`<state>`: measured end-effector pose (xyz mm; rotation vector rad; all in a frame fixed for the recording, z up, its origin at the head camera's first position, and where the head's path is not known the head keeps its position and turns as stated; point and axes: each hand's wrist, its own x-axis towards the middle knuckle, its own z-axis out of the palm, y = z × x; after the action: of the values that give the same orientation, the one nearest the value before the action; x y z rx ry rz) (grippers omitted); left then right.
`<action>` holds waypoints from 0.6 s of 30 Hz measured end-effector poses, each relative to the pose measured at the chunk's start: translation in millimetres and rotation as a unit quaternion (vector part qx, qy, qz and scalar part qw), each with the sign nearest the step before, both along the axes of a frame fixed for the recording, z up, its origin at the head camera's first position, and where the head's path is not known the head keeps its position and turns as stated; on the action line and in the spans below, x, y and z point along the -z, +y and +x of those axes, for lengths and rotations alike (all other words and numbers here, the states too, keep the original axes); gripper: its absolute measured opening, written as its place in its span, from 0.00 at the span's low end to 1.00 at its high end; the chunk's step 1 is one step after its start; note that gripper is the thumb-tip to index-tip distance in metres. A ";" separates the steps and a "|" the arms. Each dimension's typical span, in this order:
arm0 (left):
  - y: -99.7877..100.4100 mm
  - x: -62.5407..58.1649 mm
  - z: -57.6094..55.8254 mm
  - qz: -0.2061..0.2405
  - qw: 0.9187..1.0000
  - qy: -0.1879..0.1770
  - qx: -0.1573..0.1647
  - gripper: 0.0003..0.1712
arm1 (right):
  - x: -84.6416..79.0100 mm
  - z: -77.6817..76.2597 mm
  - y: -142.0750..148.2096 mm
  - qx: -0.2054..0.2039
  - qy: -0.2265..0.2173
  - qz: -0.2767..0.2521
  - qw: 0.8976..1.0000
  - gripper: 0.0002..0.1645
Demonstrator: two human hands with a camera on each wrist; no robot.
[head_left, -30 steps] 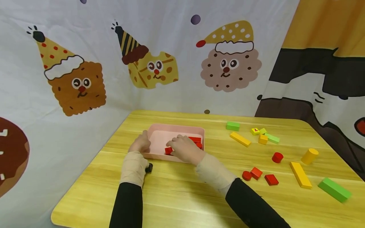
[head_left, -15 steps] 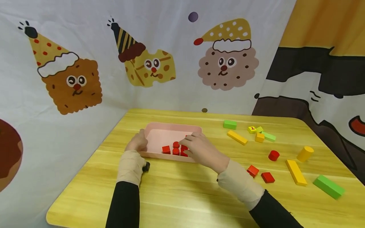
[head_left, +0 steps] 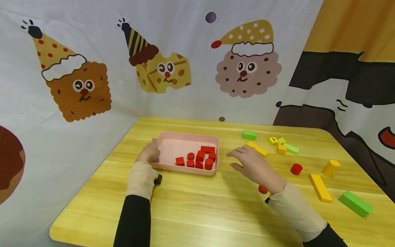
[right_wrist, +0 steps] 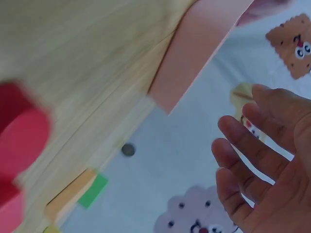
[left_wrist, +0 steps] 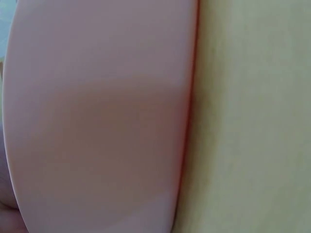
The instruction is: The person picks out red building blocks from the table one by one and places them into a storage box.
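Observation:
A pink tray (head_left: 169, 145) stands toward the back left of the table, several red blocks (head_left: 200, 156) grouped in its right half. My left hand (head_left: 148, 152) holds the tray's left end at the rim; the left wrist view is mostly filled by the tray wall (left_wrist: 102, 107). To the right of the tray, my right hand (head_left: 253, 168) hovers over the table with its fingers loosely spread and nothing in them, as the right wrist view of the hand (right_wrist: 265, 160) confirms. Partly under that hand lies a red round block (head_left: 263, 189), and a red cylinder (head_left: 296, 168) stands beyond.
On the right are a yellow bar (head_left: 321, 187), a yellow cylinder (head_left: 331, 167) and a green block (head_left: 356, 203). Farther back lie another green block (head_left: 249, 134), a yellow bar (head_left: 257, 149) and a small yellow-green cluster (head_left: 281, 149). A printed curtain (head_left: 197, 106) hangs behind the table.
My right hand has left the tray and moved right over the table, uncovering the red blocks inside. The left hand stays at the tray's left end.

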<state>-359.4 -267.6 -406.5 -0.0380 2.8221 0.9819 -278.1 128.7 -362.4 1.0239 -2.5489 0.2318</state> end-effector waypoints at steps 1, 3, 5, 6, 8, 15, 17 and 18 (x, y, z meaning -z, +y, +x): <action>0.9 0.2 -0.7 0.000 1.000 -0.001 0.002 0.35 | 0.1 1.2 7.3 0.005 -0.008 -0.002 1.000 0.20; 2.4 1.4 -2.9 0.001 1.000 -0.001 0.006 0.35 | -1.0 4.7 21.2 0.017 -0.031 -0.003 0.999 0.21; 1.1 0.0 -3.4 -0.002 1.000 0.002 0.008 0.35 | -4.1 7.5 31.9 0.036 -0.070 0.004 0.997 0.21; 0.8 -0.5 -3.6 0.002 1.000 0.000 0.008 0.36 | -5.6 9.3 37.1 0.047 -0.091 0.009 0.995 0.23; 0.8 -0.9 -3.8 0.002 1.000 -0.001 0.010 0.37 | -7.7 12.4 46.7 0.068 -0.128 0.019 0.989 0.25; 1.1 -0.6 -3.4 -0.008 1.000 -0.008 0.014 0.38 | -3.0 20.5 76.2 0.103 -0.163 0.019 0.981 0.25; 2.2 -0.6 -3.3 -0.011 1.000 -0.006 0.015 0.37 | -1.2 22.6 84.7 0.114 -0.169 0.021 0.979 0.25; 2.6 -0.8 -3.1 -0.011 1.000 -0.005 0.016 0.37 | -0.4 23.5 88.8 0.119 -0.175 0.023 0.977 0.25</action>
<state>-362.5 -265.0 -405.7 -0.0006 2.8157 0.9399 -254.5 217.6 -362.0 0.7349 -2.9767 0.3121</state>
